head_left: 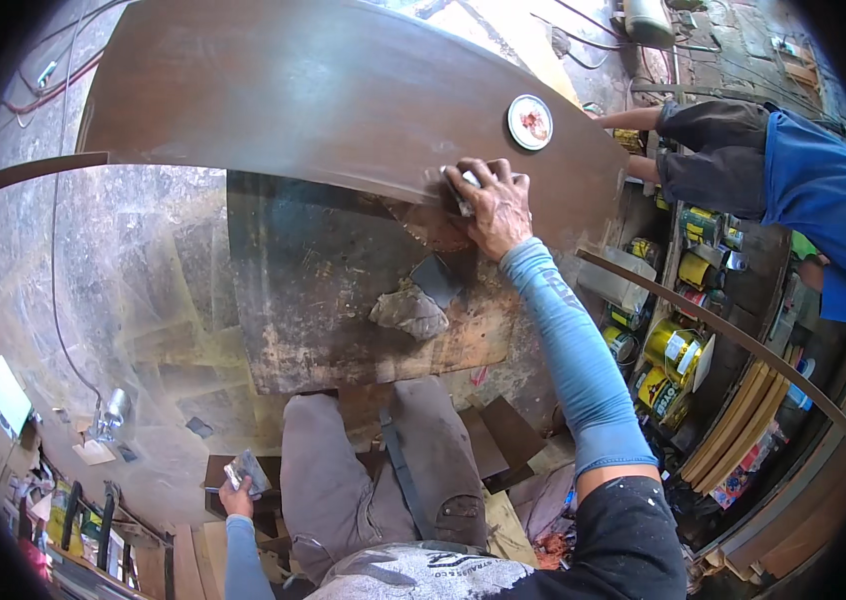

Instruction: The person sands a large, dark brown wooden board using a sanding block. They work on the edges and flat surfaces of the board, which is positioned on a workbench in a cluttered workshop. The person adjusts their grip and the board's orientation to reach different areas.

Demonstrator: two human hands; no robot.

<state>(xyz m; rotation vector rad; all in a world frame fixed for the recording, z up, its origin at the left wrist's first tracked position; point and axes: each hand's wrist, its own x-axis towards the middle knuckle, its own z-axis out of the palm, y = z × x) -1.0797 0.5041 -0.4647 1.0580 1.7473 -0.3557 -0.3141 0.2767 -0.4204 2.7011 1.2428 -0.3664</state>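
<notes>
A long brown panel (343, 90) stretches across the upper part of the head view. At its near edge, my right hand (498, 205) is closed around a small flat piece, white on top and dark at the tip, partly hidden by my fingers and blurred. A round white lid (530, 122) with reddish paste rests on the panel, just beyond that hand. My left hand (236, 497) is low beside my left leg, its fingers closed on a thin greyish rectangular piece whose kind I cannot tell. A crumpled grey rag (410, 310) and a dark square sheet (436, 281) lie on a stained board (313, 330) below the panel.
A person in a blue shirt (813, 190) bends at the right, beyond shelves of paint cans (671, 355). A narrow brown strip (733, 330) slants across the right side. A spray gun (115, 408) with a hose lies at the left. Wood pieces (503, 435) surround my legs.
</notes>
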